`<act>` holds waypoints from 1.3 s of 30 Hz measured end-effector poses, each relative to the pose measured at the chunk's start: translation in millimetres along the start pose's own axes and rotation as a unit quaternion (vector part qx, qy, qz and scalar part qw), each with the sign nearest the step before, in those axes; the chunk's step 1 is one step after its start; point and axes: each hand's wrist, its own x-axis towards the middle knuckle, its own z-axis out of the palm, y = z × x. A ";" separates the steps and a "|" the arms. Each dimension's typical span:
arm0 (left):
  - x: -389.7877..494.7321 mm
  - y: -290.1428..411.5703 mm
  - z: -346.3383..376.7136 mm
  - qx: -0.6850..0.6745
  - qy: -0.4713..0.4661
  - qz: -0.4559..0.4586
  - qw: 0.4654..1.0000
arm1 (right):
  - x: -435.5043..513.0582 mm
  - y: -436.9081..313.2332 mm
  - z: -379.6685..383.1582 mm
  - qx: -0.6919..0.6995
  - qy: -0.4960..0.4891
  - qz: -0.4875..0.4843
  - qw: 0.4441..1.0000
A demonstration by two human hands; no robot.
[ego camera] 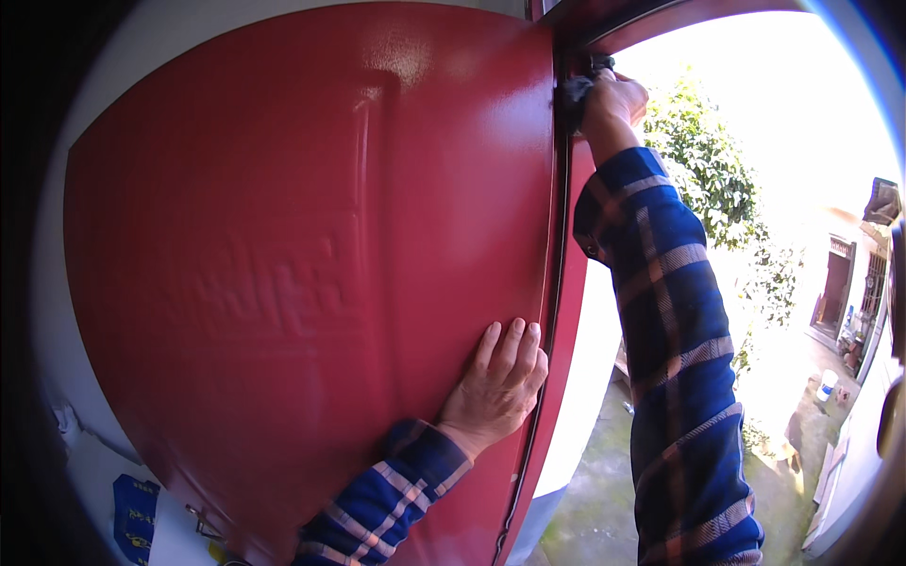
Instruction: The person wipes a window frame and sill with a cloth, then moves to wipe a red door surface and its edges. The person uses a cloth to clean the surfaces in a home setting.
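A red door panel with raised relief stands swung inward, its hinge-side edge along a red door frame. My left hand lies flat on the panel near that edge, fingers pointing up and slightly apart. High up at the frame's upper corner, my right hand is closed around a dark object, part of it grey and blurred; what it is cannot be told. That object touches or is very near the frame. Both arms wear blue plaid sleeves.
Through the doorway lies a sunlit concrete yard with a leafy tree, a white bucket and a building with an open doorway. At lower left are a metal door handle and a blue item bearing writing.
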 end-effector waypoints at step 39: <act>-3.3 -1.6 3.2 0.028 -0.061 -0.016 0.998 | 10.3 9.7 17.0 -0.210 -0.091 -0.548 0.804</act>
